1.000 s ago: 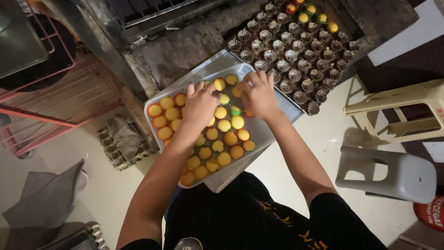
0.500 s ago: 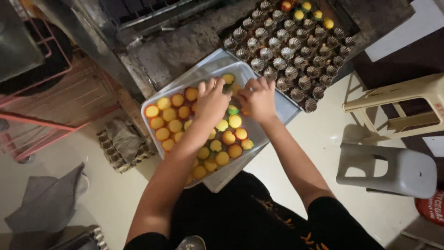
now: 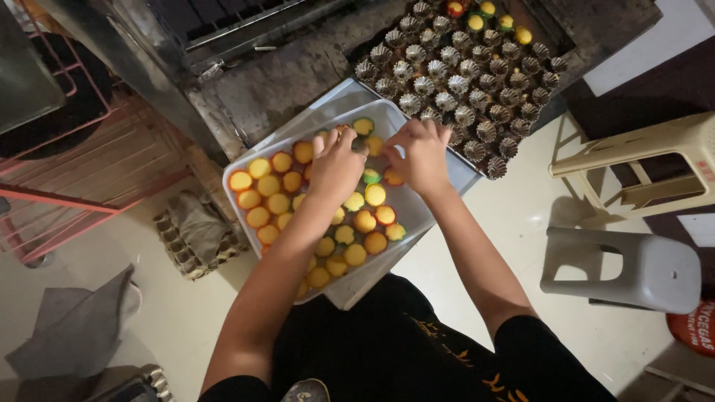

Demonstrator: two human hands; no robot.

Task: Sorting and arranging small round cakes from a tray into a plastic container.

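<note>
The person is bending over a pale plastic tray (image 3: 246, 167) full of small round cakes (image 3: 365, 221), yellow and orange; the left hand (image 3: 337, 165) is lying over the cakes near the far end, fingers curled together, and I cannot tell if it is gripping one; the right hand (image 3: 423, 154) is pinching at a cake beside it, fingers closed. The cakes are looking soft and light, easy to crush; holding them at the sides seems safest. A dark tray of fluted metal moulds (image 3: 462, 82) is standing just behind.

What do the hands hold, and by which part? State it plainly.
It cannot be told. Both the left hand and right hand rest knuckles-up over the small round yellow and orange cakes in the pale rectangular tray, fingertips hidden.
</note>
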